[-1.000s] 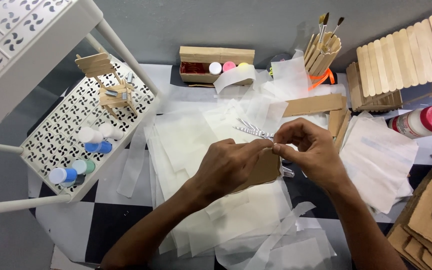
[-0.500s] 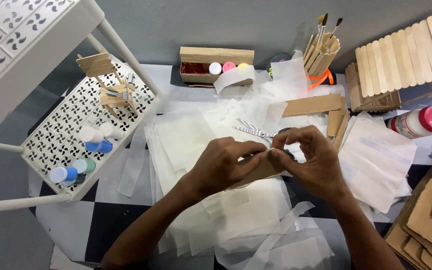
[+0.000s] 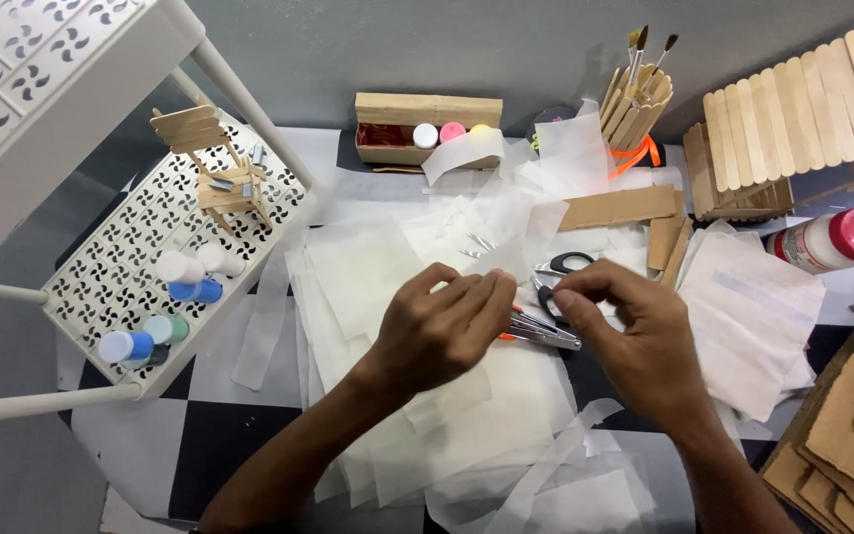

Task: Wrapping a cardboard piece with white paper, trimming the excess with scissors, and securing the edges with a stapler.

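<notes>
My left hand (image 3: 442, 331) and my right hand (image 3: 635, 336) meet over a pile of translucent white paper sheets (image 3: 368, 267). Between their fingertips is a thin silver metal tool with an orange part (image 3: 544, 333). The left fingers curl over its left end and the right thumb and fingers pinch its right end. Black-handled scissors (image 3: 570, 263) lie just beyond the right hand. A few small metal pins (image 3: 479, 243) rest on the paper beyond the left hand.
A white perforated shelf (image 3: 121, 287) at left carries a small stick chair (image 3: 219, 178) and paint bottles (image 3: 165, 307). At the back stand a wooden box (image 3: 427, 111), a stick brush holder (image 3: 637, 104) and a stick house (image 3: 793, 124). At right are a red-capped bottle (image 3: 832, 240) and cardboard pieces (image 3: 852, 435).
The brown piece held under my hands earlier no longer shows. The silver tool now lies exposed between the fingertips. Both hands stay in nearly the same spot.
</notes>
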